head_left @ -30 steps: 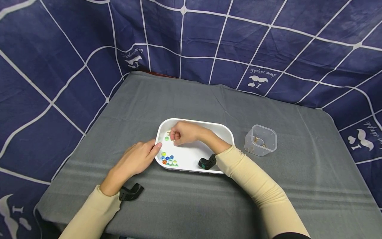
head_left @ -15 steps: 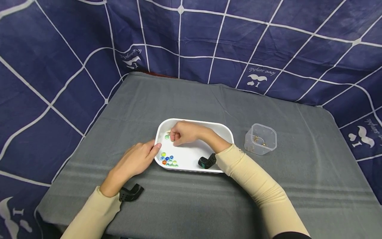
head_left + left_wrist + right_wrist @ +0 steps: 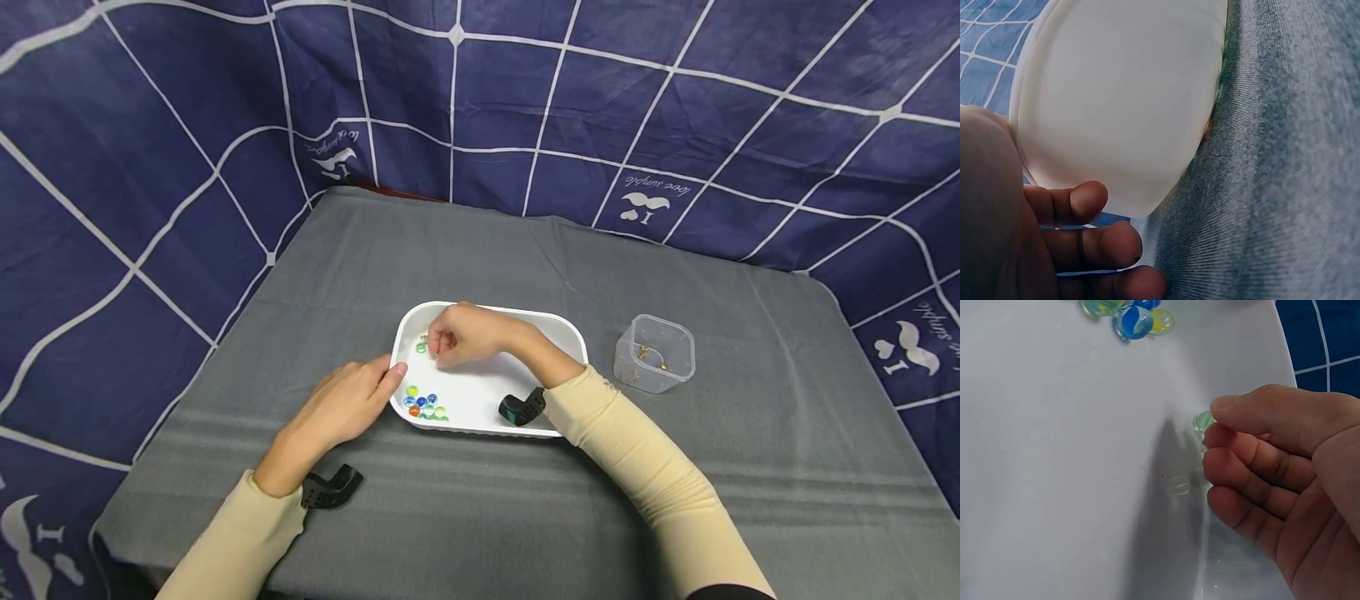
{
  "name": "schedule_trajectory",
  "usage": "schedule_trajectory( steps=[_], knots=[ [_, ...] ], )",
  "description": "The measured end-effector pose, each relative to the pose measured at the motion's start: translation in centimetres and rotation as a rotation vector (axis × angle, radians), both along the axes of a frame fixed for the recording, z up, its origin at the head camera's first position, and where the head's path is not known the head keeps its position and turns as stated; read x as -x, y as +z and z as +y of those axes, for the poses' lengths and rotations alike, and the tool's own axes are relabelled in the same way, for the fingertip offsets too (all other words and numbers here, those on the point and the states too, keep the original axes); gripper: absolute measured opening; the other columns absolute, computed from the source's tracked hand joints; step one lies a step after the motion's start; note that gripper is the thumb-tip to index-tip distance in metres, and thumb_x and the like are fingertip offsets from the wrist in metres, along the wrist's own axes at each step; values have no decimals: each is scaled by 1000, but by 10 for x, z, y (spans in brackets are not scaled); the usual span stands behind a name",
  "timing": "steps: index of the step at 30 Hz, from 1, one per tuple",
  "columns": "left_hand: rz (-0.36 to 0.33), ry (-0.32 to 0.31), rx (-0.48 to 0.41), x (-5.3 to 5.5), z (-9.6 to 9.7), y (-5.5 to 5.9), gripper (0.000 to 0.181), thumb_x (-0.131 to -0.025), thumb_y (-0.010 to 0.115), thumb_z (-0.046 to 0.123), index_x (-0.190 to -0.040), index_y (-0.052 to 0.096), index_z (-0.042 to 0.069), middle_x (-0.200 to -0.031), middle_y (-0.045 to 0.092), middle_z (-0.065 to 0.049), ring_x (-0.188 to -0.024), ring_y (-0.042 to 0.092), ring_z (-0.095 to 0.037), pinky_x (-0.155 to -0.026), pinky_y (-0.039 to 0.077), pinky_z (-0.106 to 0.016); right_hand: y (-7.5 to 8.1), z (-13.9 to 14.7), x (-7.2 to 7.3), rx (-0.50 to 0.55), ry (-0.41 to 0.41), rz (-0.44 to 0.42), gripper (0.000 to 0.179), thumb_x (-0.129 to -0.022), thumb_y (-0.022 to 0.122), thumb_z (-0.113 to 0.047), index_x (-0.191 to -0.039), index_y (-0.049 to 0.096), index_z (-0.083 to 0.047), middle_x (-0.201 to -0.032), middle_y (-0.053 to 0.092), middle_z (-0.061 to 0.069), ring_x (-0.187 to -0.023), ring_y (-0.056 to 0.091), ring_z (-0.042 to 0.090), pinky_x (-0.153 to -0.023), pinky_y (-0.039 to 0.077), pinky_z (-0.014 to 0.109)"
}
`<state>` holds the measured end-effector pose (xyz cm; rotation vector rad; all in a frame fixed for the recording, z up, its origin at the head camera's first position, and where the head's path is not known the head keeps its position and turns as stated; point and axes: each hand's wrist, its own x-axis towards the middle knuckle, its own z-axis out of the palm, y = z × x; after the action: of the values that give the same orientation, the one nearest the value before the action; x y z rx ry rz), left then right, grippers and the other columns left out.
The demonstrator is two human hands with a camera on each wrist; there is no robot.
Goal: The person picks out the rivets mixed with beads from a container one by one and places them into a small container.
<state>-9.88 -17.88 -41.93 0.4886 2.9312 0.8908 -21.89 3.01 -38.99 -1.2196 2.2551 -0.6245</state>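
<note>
A white rectangular tray (image 3: 487, 421) lies on the grey cloth. My left hand (image 3: 345, 408) grips its left end, thumb over the rim and fingers beneath; the left wrist view shows those fingers (image 3: 1119, 244) curled at the tray's outside. Inside the tray my right hand (image 3: 468, 333) has curled fingers near the far left corner. Whether its fingertips pinch anything is hidden. Close by them are a pale green glass marble (image 3: 1202, 422) and a tiny gold-coloured piece (image 3: 424, 338). Several coloured marbles (image 3: 422, 402) cluster in the tray's near left corner.
Right of the tray stands a clear plastic box (image 3: 655, 354) with a few small gold-coloured pieces in it. Grey cloth (image 3: 487, 508) covers the table. Blue curtains (image 3: 570, 100) with white lines hang behind and at both sides.
The right fingers stay at the same corner, and the green marble beside them has shifted only slightly. The left hand keeps its hold on the tray.
</note>
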Motion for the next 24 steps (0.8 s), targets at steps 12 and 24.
schedule_trajectory(
  steps=[12, 24],
  knots=[
    [-5, -2, -3, 0, 0, 0, 35, -106, 43, 33, -102, 65, 6, -78, 63, -6, -67, 55, -20, -60, 42, -42, 12, 5, 1, 93, -77, -17, 11, -84, 73, -3, -95, 71, -1, -79, 67, -1, -73, 61, 8, -71, 49, 21],
    [9, -8, -5, 0, 0, 1, 34, -106, 44, 32, -101, 65, 7, -80, 64, -6, -67, 55, -20, -60, 43, -43, 20, 11, 1, 147, -88, -11, 11, -85, 74, -4, -96, 72, 0, -80, 68, 0, -75, 62, 9, -72, 49, 22]
  ],
)
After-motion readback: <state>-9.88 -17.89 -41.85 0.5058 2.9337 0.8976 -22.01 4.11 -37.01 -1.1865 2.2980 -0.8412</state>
